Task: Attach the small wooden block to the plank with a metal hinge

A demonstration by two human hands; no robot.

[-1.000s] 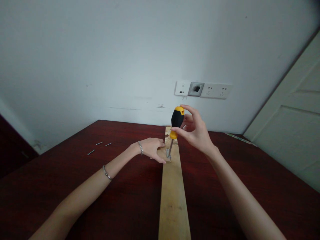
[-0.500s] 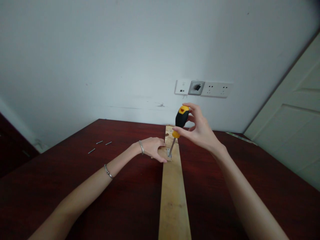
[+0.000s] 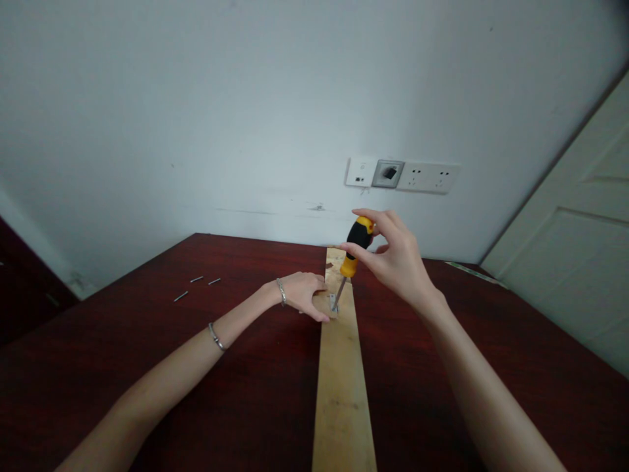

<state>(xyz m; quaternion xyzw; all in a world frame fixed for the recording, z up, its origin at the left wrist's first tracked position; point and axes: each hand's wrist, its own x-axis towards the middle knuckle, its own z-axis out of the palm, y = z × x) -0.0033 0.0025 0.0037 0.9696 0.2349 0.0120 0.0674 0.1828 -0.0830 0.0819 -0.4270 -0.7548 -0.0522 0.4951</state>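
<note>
A long pale wooden board (image 3: 341, 373) lies lengthwise on the dark red table (image 3: 196, 367). My right hand (image 3: 393, 259) is closed around the black and yellow handle of a screwdriver (image 3: 354, 248), which leans right with its tip down on a small metal bracket (image 3: 334, 303) on the board. My left hand (image 3: 304, 294) rests on the board's left edge, fingers pinching beside the bracket and the screwdriver tip. What those fingers hold is too small to make out.
Three small metal screws or nails (image 3: 196, 286) lie on the table at the back left. A row of wall sockets (image 3: 403, 176) sits on the white wall behind. A pale door (image 3: 580, 249) stands at the right.
The screwdriver handle has dropped a little and my right hand's fingers have shifted around it, as in turning. My left hand has stayed by the bracket.
</note>
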